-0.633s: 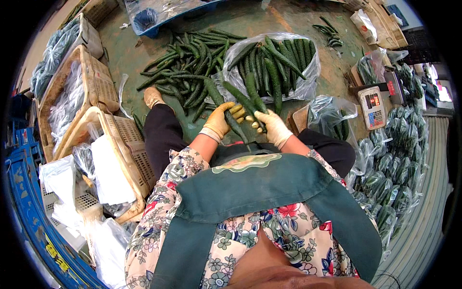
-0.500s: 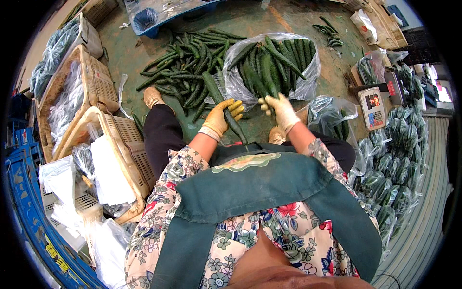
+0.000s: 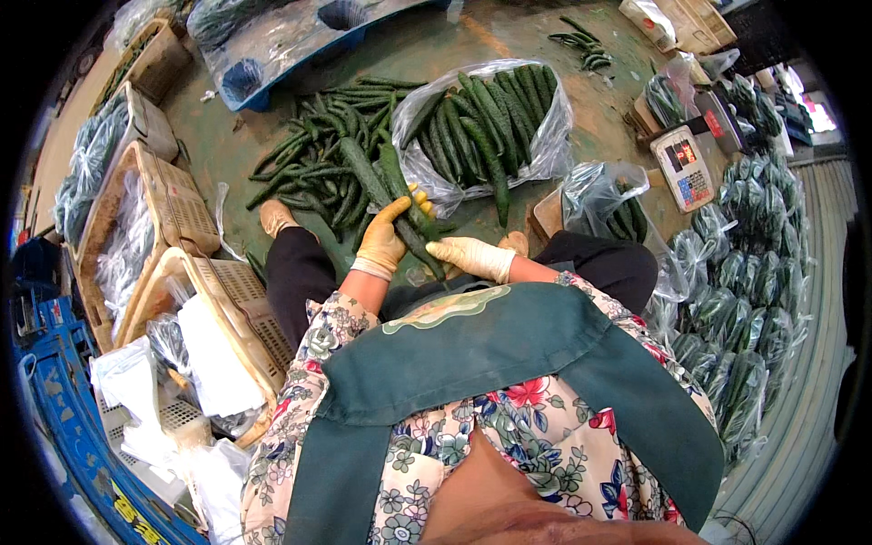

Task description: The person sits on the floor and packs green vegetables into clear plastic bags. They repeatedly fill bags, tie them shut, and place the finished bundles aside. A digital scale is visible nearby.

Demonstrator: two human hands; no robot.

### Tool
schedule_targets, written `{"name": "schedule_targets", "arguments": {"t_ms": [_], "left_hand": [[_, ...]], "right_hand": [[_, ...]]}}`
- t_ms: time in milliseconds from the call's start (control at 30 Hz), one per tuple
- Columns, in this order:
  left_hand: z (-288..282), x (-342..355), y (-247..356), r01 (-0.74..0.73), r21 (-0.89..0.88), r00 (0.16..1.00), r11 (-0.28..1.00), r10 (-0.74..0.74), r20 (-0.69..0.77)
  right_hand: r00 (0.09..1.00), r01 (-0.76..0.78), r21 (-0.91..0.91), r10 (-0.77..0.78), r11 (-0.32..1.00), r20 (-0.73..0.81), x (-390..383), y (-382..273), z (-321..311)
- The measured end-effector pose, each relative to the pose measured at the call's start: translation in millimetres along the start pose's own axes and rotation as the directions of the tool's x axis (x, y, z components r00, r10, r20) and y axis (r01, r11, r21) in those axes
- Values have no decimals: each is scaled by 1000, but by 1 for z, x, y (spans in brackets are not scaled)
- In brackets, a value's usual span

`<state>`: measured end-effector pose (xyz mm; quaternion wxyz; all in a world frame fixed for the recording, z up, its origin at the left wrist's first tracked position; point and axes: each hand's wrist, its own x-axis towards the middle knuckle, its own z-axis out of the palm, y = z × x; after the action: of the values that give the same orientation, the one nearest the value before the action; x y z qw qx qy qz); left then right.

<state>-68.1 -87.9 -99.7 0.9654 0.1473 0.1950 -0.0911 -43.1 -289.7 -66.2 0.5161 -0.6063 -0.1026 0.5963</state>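
Note:
My left hand (image 3: 385, 240), in a yellowed glove, wraps round long dark green cucumbers (image 3: 365, 174); two appear to lie side by side in it, slanting toward me. My right hand (image 3: 474, 258), in a pale glove, reaches across from the right, its fingers closed at their lower end. Just beyond, a clear plastic bag (image 3: 559, 136) lies spread on the floor with many cucumbers (image 3: 481, 118) in it; one sticks out over its near edge. Left of the bag is a loose heap of cucumbers (image 3: 331, 173).
Cream plastic crates (image 3: 259, 300) with bags stand at my left. A digital scale (image 3: 683, 168) is at the right, above rows of bagged cucumbers (image 3: 740, 272). A partly filled bag (image 3: 595, 195) sits by my right leg. A blue pallet (image 3: 309, 54) lies at the far side.
My right hand has moved from the bag toward me and left, to the cucumbers in my left hand. A second cucumber now shows there. The view has shifted slightly.

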Motion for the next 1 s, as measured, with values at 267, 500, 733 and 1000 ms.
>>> {"name": "schedule_targets", "arguments": {"t_ms": [267, 500, 733, 1000], "left_hand": [[90, -18, -9, -285, 800, 930, 527, 353, 99], [221, -42, -57, -493, 796, 828, -351, 90, 553], [216, -6, -95, -501, 848, 865, -174, -134, 484], [240, 108, -170, -412, 821, 911, -396, -173, 374]], "right_hand": [[788, 502, -88, -497, 861, -363, -42, -74, -3], [474, 850, 153, -606, 504, -639, -141, -117, -8], [-33, 964, -164, -517, 210, -856, -301, -50, -104], [-324, 774, -564, -587, 286, -742, -383, 47, -148]]}}
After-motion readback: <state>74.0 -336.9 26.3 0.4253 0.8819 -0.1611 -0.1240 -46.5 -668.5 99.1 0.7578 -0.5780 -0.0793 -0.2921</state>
